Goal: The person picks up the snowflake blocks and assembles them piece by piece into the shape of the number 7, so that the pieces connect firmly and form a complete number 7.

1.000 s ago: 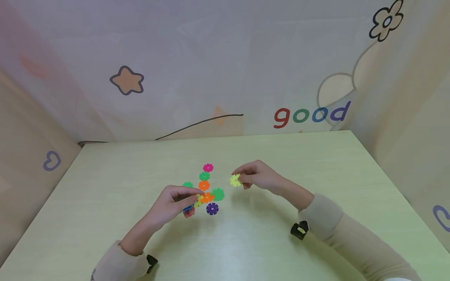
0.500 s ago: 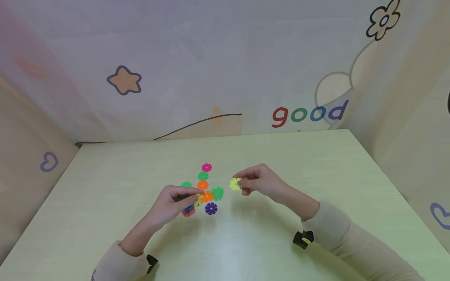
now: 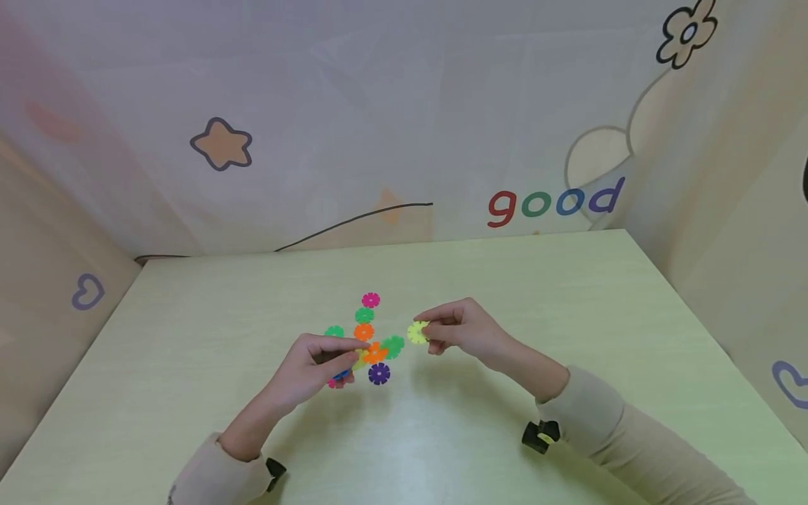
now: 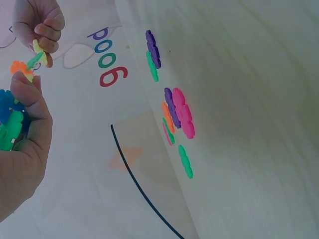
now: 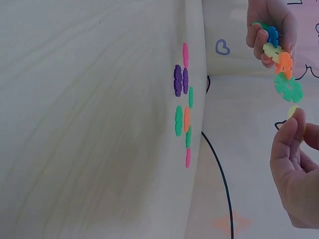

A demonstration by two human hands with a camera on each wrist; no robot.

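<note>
My left hand [image 3: 315, 372] pinches a chain of interlocking snowflake discs above the table. In the right wrist view the chain runs from a blue disc [image 5: 272, 36] through a yellow disc [image 5: 272, 52] and an orange disc [image 5: 284, 64] to a green disc [image 5: 289, 88] at its free end. My right hand [image 3: 463, 328] pinches one loose yellow snowflake disc [image 3: 416, 332] between thumb and fingers. That disc is just right of the chain's green end, with a small gap in the head view. Part of the chain is hidden behind my left fingers.
Loose snowflake discs lie on the table [image 3: 505, 435]: a pink disc [image 3: 370, 300], a green disc [image 3: 364, 315], an orange disc [image 3: 363, 332] and a purple disc [image 3: 379, 374], among others. A printed curtain [image 3: 341, 105] stands behind the table.
My right hand has lowered a little and then come slightly left, bringing the yellow disc closer to the chain. The chain's green end has tilted slightly; my left hand stays nearly still.
</note>
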